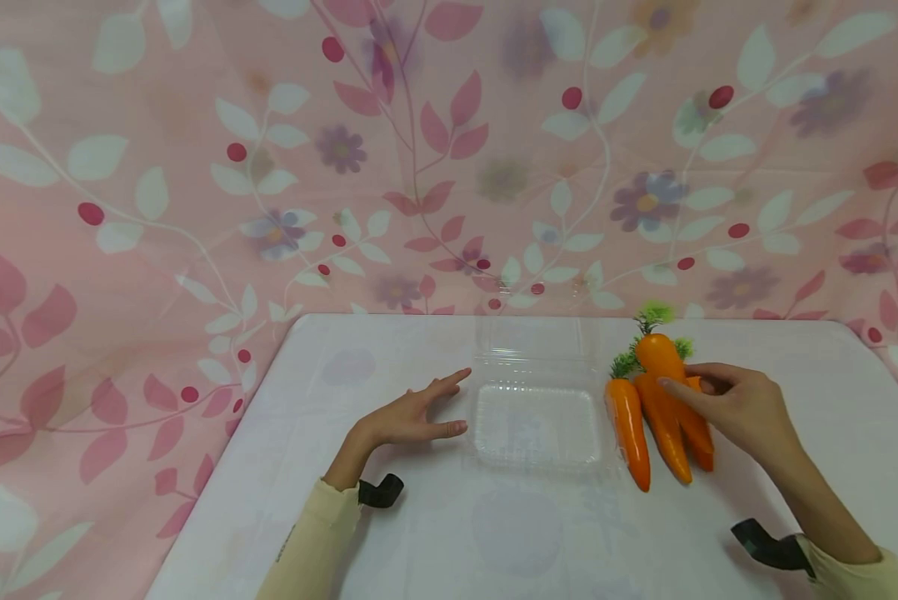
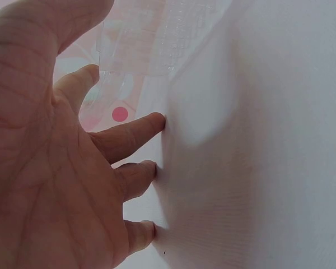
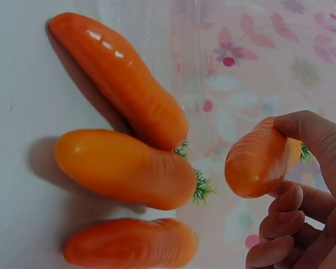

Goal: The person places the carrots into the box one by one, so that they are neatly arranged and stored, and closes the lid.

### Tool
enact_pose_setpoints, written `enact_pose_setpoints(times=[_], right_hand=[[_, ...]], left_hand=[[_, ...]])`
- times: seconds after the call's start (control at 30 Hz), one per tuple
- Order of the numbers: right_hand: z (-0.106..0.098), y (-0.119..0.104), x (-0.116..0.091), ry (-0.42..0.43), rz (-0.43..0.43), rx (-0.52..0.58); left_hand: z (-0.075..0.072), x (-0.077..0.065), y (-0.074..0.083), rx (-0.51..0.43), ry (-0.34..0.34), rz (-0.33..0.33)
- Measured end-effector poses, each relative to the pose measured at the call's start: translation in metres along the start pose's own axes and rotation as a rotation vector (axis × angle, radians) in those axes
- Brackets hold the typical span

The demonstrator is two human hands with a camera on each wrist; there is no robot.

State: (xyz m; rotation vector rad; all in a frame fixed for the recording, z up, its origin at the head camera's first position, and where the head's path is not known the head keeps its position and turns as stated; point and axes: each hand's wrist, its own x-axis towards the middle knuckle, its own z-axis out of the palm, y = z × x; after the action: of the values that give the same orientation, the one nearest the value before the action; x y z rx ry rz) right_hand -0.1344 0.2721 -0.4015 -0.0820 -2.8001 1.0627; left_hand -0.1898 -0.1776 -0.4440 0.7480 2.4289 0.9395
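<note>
My right hand (image 1: pixel 745 408) pinches an orange toy carrot (image 3: pixel 257 159) between thumb and fingers, lifted above the others, its green top pointing away. Beneath and beside it, three more carrots lie on the table: a left carrot (image 1: pixel 629 433), a middle carrot (image 3: pixel 123 171) and a right carrot (image 3: pixel 131 244). Left of them stands a clear plastic box (image 1: pixel 539 429), its hinged lid (image 1: pixel 531 337) tipped back. Fingers spread, my left hand (image 1: pixel 415 412) is beside the box's left wall; in the left wrist view its fingertips (image 2: pixel 157 120) appear at or near the tabletop.
A white cloth covers the table (image 1: pixel 419 533). Behind its back edge hangs a pink flowered curtain (image 1: pixel 449 167). Each wrist carries a black camera mount, the left mount (image 1: pixel 381 492) and the right mount (image 1: pixel 771 546).
</note>
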Motion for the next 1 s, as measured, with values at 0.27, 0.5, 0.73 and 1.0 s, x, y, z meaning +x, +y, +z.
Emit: enact_pose_setpoints(times=[0.27,0.5,0.73,1.0], right_hand=[[0.008,-0.011,0.002,-0.025,0.002,0.038],[0.014,-0.021,0.003,-0.065,-0.019,0.059],[0.023,-0.030,0.005,-0.079,-0.081,0.088],[0.031,-0.041,0.007,-0.127,-0.075,0.104]], left_hand=[[0.001,0.000,0.000,0.003,0.003,0.000],[0.000,-0.001,0.001,0.007,0.006,0.000],[0.000,-0.002,0.002,0.005,0.002,-0.001],[-0.001,-0.002,0.002,0.002,0.002,0.004]])
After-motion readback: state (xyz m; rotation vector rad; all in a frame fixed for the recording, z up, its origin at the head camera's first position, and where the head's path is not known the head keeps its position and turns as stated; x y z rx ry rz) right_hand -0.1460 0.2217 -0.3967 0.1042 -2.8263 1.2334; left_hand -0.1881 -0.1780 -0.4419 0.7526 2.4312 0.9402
